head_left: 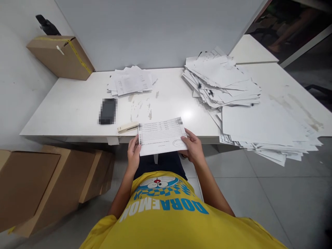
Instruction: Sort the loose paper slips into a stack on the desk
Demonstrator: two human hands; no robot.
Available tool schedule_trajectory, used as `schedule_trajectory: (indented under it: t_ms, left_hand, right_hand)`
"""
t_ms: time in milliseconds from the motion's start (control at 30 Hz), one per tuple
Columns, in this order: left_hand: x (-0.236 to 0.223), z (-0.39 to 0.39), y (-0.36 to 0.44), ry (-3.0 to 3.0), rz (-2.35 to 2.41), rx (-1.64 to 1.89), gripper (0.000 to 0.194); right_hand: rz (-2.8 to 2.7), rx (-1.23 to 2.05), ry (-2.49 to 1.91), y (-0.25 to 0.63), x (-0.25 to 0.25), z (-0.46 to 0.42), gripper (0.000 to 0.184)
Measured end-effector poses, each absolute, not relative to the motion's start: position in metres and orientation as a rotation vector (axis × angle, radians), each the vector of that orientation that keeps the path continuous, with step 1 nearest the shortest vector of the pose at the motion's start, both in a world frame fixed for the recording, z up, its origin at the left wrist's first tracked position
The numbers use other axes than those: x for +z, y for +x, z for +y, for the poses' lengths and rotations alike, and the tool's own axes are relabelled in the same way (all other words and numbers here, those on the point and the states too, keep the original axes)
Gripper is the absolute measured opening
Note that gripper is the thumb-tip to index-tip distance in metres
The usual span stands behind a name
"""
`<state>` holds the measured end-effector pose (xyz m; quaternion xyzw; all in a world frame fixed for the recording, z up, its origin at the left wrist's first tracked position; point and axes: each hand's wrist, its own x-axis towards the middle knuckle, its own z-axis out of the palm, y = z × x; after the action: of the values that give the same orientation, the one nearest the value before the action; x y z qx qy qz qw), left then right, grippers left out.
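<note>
White rectangular printed paper sheet (161, 137), clamped at both side edges

Far left of the grip: low brown cardboard boxes (49, 186), then a yellow-taped brown carton (61, 58) on a white table (169, 97). Nearer left: a pixelated dark rectangular object (108, 111), fanned printed papers (132, 82), a slim cream-coloured tool (127, 127). Pinched by left hand (133, 154) and right hand (193, 147), near the table's front edge. Right of the grip: a ragged white paper heap (220, 81), then a broad white paper stack (261, 124) overhanging the table.

The sheet (161, 138) is white with black printed lines; the shirt (166, 230) is yellow with blue and white lettering (166, 204); the table (64, 107) is white, the box (48, 57) brown, its tape (78, 56) yellow
</note>
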<state>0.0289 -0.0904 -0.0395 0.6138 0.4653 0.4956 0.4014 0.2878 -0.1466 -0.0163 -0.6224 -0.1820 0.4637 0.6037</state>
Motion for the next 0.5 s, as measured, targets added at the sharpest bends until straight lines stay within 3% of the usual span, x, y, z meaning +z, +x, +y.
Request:
schedule_trajectory:
  t_ms: [200,500]
  left_hand:
    - [-0.020,-0.063,0.011,2.048,1.426,1.450,0.042]
    - [-0.021,-0.017,0.003,2.502,1.338,1.199,0.041]
  right_hand:
    - [-0.586,0.992,-1.458,0.286,-0.009,-0.132,0.075]
    - [-0.749,0.990,-1.431,0.285,-0.018,-0.124,0.074]
